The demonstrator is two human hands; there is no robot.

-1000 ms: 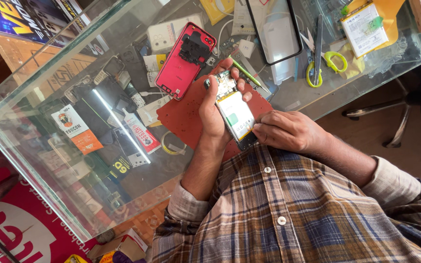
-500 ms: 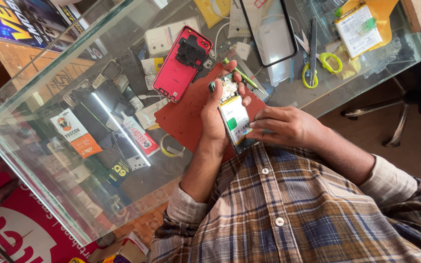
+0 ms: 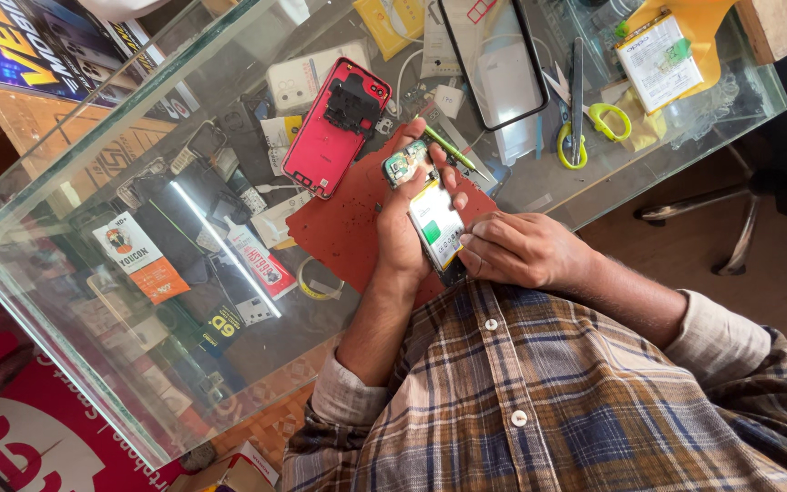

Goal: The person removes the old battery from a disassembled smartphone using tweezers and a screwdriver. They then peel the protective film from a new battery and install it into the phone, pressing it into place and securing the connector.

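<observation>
Left hand [image 3: 404, 232]: we see it wrapped around an opened phone [image 3: 430, 214], battery side up.
Right hand [image 3: 521, 248]: fingers curled, fingertips pressing the phone's edge at 3 o'clock.
Phone: held above our red work mat [image 3: 343, 228].
Red back cover [image 3: 330, 128]: on the glass counter [image 3: 93, 182], at 10 o'clock from the phone.
Scissors [image 3: 585, 114]: at 2 o'clock.

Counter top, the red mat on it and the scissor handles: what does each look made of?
Counter top: clear glass, glossy; goods show through and its edge looks greenish. Red mat: probably rubber or silicone, matt, lying flat; hard to be sure. Scissor handles: likely plastic, smooth yellow-green loops.
</observation>
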